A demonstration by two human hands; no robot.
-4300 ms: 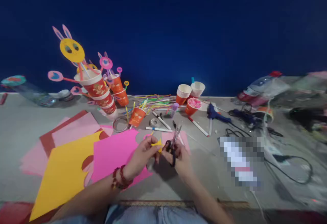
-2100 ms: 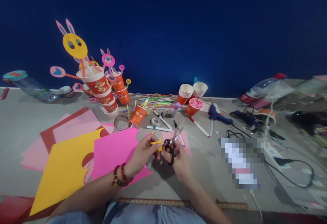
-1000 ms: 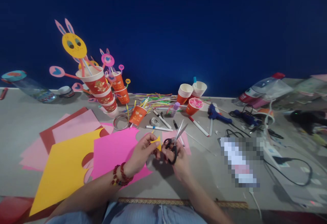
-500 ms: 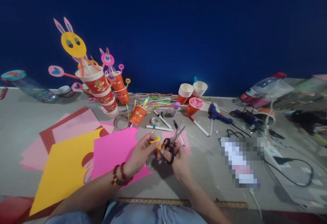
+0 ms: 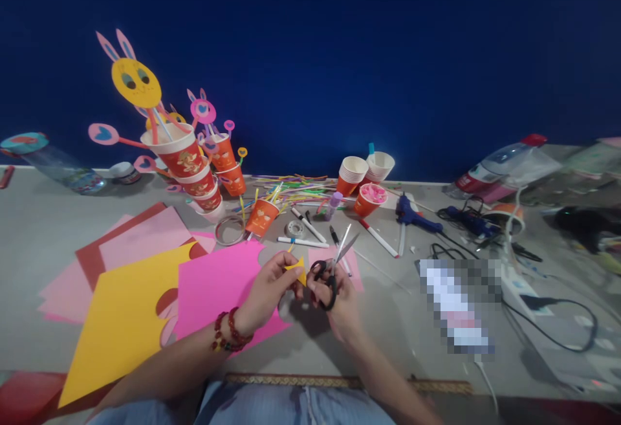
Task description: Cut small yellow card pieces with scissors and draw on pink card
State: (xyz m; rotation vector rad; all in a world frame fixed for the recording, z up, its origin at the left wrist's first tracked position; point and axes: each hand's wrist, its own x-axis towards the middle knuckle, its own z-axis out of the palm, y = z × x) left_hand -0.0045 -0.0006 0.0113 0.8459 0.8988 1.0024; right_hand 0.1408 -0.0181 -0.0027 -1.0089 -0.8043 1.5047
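My left hand [image 5: 275,282] pinches a small piece of yellow paper [image 5: 301,271] above the right edge of a bright pink sheet [image 5: 218,283]. Close beside it, my right hand [image 5: 340,301] grips black-handled scissors [image 5: 332,270]. Their blades point up and away from me, spread apart and clear of the yellow piece. Under the scissors lies a light pink piece of paper [image 5: 358,270] with a marker [image 5: 343,253] on it. A large yellow sheet [image 5: 126,308] with rounded cut-outs lies left of the pink one.
Stacked paper cups [image 5: 187,160] with rabbit figures stand at the back left. Behind my hands are markers [image 5: 303,242], a tape roll [image 5: 295,228] and a cup of pink scraps [image 5: 370,200]. To the right lie a blue glue gun [image 5: 414,217], cables and a blurred-out phone-like object [image 5: 456,308].
The scissor blades have spread wider apart in my right hand. My left hand still pinches the yellow piece in nearly the same spot.
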